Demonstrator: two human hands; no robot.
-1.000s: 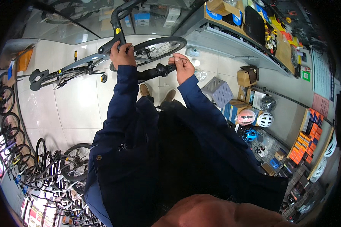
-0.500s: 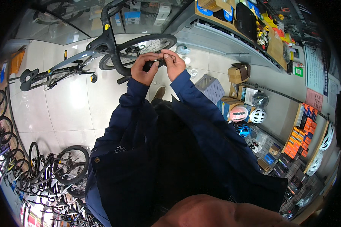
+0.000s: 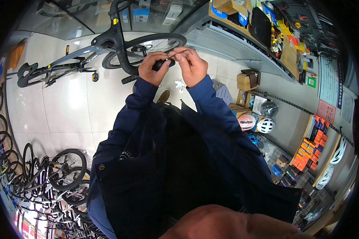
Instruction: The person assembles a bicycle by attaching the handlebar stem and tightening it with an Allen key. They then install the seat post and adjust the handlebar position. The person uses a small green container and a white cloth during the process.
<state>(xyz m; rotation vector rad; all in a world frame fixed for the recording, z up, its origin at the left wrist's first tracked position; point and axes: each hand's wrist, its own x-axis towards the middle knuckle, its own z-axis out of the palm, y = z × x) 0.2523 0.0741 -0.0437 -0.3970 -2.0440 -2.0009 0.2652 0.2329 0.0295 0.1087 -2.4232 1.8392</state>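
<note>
- Both forearms, in dark blue sleeves, reach straight out ahead and meet in front of the chest, above the pale tiled floor (image 3: 68, 103).
- The left hand (image 3: 153, 67) is curled tight round a short black handlebar end (image 3: 163, 63), fingers closed on it.
- The right hand (image 3: 189, 63) pinches its fingertips together at the tip of that black piece, touching it.
- The black piece lies roughly level, its long axis running left to right between the hands.
- Just beyond stands the grey bicycle (image 3: 79, 55), its front wheel (image 3: 143, 47) behind the hands.
</note>
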